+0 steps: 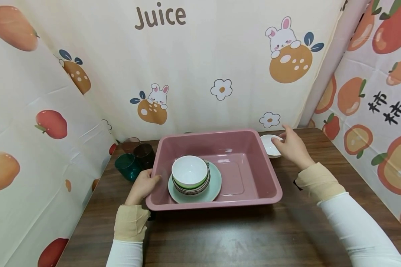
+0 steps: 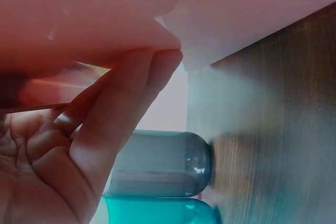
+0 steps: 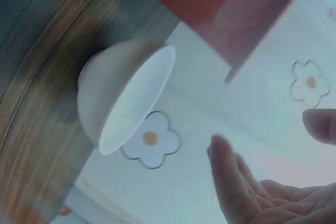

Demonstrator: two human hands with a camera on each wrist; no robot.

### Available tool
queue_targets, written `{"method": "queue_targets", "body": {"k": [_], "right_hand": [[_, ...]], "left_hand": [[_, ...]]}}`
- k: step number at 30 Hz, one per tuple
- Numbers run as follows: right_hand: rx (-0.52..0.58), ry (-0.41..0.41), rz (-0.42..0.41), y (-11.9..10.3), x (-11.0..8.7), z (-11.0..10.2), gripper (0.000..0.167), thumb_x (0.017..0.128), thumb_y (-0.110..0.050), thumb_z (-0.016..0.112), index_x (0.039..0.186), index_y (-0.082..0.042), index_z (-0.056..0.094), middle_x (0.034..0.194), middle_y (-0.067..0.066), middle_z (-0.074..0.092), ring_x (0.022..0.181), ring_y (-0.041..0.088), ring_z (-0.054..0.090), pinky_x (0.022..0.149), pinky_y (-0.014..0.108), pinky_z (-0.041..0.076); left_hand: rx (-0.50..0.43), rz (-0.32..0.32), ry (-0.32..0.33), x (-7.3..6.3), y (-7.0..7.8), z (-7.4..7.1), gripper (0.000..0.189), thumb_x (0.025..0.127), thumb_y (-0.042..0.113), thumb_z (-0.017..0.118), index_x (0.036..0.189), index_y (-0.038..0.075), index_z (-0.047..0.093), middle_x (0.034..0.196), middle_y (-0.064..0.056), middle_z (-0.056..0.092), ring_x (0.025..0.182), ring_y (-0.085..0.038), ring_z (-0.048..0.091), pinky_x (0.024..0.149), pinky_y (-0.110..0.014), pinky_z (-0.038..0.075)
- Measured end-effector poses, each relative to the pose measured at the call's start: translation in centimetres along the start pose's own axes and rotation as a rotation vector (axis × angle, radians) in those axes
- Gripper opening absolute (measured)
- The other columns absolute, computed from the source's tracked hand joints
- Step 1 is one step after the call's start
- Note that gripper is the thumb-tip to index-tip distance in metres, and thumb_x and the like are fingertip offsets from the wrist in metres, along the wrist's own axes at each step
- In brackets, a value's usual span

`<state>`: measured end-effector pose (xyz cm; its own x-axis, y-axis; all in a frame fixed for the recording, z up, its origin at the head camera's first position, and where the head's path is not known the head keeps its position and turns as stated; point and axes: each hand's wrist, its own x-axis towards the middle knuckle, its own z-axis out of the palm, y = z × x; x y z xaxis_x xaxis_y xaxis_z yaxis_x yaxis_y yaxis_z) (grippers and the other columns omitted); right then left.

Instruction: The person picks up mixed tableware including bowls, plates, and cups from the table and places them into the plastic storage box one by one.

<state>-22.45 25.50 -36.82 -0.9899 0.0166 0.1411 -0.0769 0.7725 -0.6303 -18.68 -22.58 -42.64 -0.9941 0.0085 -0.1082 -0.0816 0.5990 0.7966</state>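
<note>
A pink basin [image 1: 254, 167] sits on the table with its left rim gripped by my left hand [image 1: 143, 187]. In the left wrist view the fingers [image 2: 121, 98] of that hand press against the basin wall [image 2: 220, 14]. My right hand [image 1: 294, 147] hovers over a white bowl [image 1: 269, 146] beside the basin's right end, thumb and fingers spread. The right wrist view has this bowl [image 3: 123, 95] upright on the table, apart from the fingertips [image 3: 221, 148]. Inside the basin, a stack of bowls topped by a white-lined green one [image 1: 189, 170] rests on a pale green plate [image 1: 215, 181].
Left of the basin stand a teal cup [image 1: 128, 167], a dark brown cup [image 1: 144, 155] and a clear pinkish cup [image 1: 131, 144]. The dark wooden table [image 1: 214, 237] backs onto a printed curtain [image 1: 194, 66], with more printed cloth [image 1: 387, 122] at the right.
</note>
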Motion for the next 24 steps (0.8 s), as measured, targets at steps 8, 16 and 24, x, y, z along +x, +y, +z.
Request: {"method": "queue_targets", "body": {"k": [8,16,24], "right_hand": [[-0.023,-0.003,0.062,2.6,2.4,0.4,0.08,0.098,-0.031,0.049,0.149,0.016,0.009,0.139,0.045,0.034,0.129,0.058,0.035,0.105,0.066,0.031],[-0.069,-0.038,0.167,6.0,3.4,2.0,0.081,0.095,-0.029,0.049,0.143,0.024,0.012,0.137,0.052,0.027,0.128,0.063,0.031,0.108,0.065,0.028],[-0.05,-0.091,0.228,7.9,3.9,3.5,0.07,0.094,-0.025,0.045,0.135,0.029,0.027,0.131,0.05,0.039,0.121,0.059,0.043,0.104,0.061,0.037]], "left_hand": [[-0.017,-0.002,-0.012,0.0,0.0,0.1,0.026,0.094,0.011,0.052,0.105,-0.009,0.063,0.087,-0.018,0.069,0.069,-0.014,0.064,0.061,-0.026,0.052],[-0.007,0.002,-0.016,0.2,-0.2,0.2,0.025,0.093,0.011,0.051,0.105,-0.008,0.063,0.086,-0.018,0.069,0.069,-0.016,0.064,0.062,-0.026,0.052],[-0.002,-0.002,-0.019,0.1,0.0,0.0,0.027,0.094,0.011,0.051,0.109,-0.008,0.062,0.092,-0.02,0.069,0.073,-0.017,0.065,0.064,-0.027,0.053]]}}
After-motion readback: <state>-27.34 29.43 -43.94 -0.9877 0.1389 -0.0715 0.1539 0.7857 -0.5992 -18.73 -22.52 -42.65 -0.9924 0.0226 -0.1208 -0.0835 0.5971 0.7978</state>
